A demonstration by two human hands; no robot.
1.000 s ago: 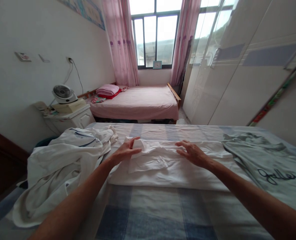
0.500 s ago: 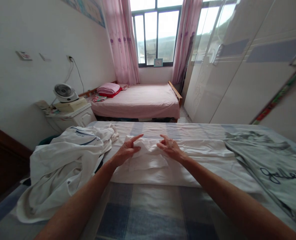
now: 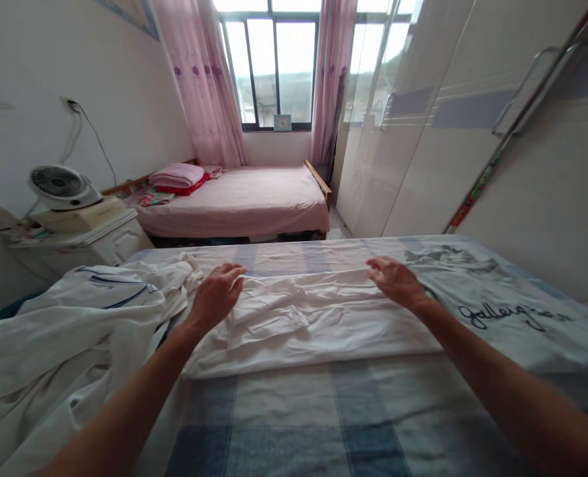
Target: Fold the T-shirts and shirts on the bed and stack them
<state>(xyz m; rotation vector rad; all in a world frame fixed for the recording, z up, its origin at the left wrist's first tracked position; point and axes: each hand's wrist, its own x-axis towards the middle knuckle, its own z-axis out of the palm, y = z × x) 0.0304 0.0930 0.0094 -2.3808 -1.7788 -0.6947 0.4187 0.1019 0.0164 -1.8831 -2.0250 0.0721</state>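
Left hand (image 3: 217,291) is resting palm-down on the left end of the folded white garment (image 3: 298,318), fingers loosely curled over the cloth, pressing more than gripping as far as I can see. Right hand (image 3: 396,281) is flat on the right end at about 2 o'clock from the garment's middle, fingers spread, not closed on anything. The garment itself lies as a long band across the middle of the bed (image 3: 294,417), with a rumpled patch between the two hands.

What could go wrong, my guess: that rumpled middle could get pressed in as a crease if the hands flatten it unevenly. The right hand also sits just beside the grey t-shirt (image 3: 497,298), which touches or overlaps the garment's right end, so dragging one could pull the other along. Same on the left, where the white jacket (image 3: 75,324) is heaped right against it at 9 o'clock.

The bed has a blue and white checked sheet. Past it at 12 o'clock there's a second bed with pink bedding (image 3: 238,202) under a window with pink curtains (image 3: 199,79). A small fan (image 3: 62,187) sits on a white nightstand (image 3: 95,242) at 10 o'clock, and a big white wardrobe (image 3: 472,132) fills the right wall.
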